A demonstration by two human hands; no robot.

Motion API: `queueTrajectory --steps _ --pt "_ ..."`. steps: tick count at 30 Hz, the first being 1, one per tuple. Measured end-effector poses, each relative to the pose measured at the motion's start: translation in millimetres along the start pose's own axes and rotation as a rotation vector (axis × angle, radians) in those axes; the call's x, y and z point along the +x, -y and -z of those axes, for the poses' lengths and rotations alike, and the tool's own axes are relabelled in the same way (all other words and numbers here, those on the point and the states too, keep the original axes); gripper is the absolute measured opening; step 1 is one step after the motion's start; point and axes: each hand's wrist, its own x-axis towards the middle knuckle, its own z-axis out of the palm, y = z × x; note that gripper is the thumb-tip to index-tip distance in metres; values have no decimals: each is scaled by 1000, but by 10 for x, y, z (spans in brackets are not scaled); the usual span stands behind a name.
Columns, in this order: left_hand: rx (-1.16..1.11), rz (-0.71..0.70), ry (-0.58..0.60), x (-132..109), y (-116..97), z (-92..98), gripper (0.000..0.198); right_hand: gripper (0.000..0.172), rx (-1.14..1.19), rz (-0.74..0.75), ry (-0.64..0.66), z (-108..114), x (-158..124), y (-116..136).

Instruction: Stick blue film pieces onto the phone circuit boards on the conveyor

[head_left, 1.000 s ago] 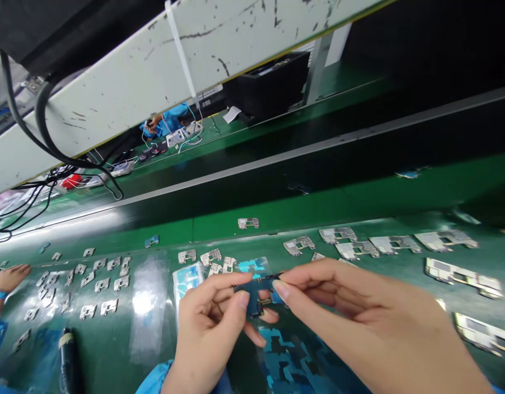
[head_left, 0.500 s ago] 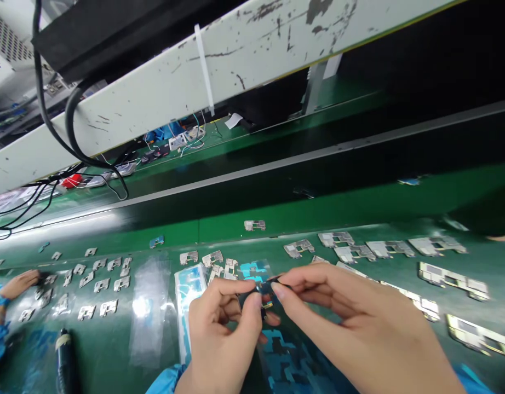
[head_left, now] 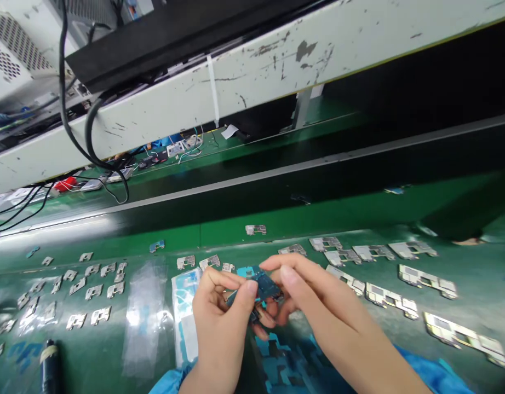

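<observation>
Both hands meet over the green bench near its front edge. My left hand [head_left: 219, 323] pinches a small blue circuit board [head_left: 263, 284] between thumb and fingers. My right hand [head_left: 318, 312] closes on the same board from the right, thumb on top. Below the hands lies a sheet of blue cut-out pieces [head_left: 281, 355]. A clear plastic packet with a blue and white part [head_left: 184, 312] lies just left of my left hand.
Several small metal shields [head_left: 88, 287] lie in rows at the left. Larger metal frames [head_left: 388, 298] lie at the right. A black pen-like tool [head_left: 49, 369] rests at the lower left. A scratched white beam [head_left: 252, 82] with black cables [head_left: 92, 148] hangs overhead.
The view has tilted down and shifted. The board has been turned in my fingers and is now tilted. Another person's hand at the far left is no longer in view.
</observation>
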Motion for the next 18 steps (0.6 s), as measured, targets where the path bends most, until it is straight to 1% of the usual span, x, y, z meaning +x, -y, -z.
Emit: queueTrajectory --steps 2,5,9,11,14,16,17,18 --pt "-15 0 -13 -5 -8 -3 38 42 39 6 41 -16 18 -7" --pt "-23 -52 -45 -3 6 6 39 35 69 21 55 -57 34 -26" --pt "19 -172 -164 -22 47 4 37 24 176 -3 20 -172 6 -13" --pt "50 -234 -231 -49 70 1 36 23 221 -32 -4 -245 -17 0" --pt "133 -350 -276 -90 85 21 33 24 248 -19 -64 -321 -39 0" --pt "212 -367 -270 -110 60 54 23 26 263 8 -121 -333 -40 -13" --pt "245 -347 -249 -118 34 73 22 27 271 22 -143 -328 -40 -20" --pt "272 -315 -217 -124 0 91 27 27 279 38 -154 -320 -39 -27"
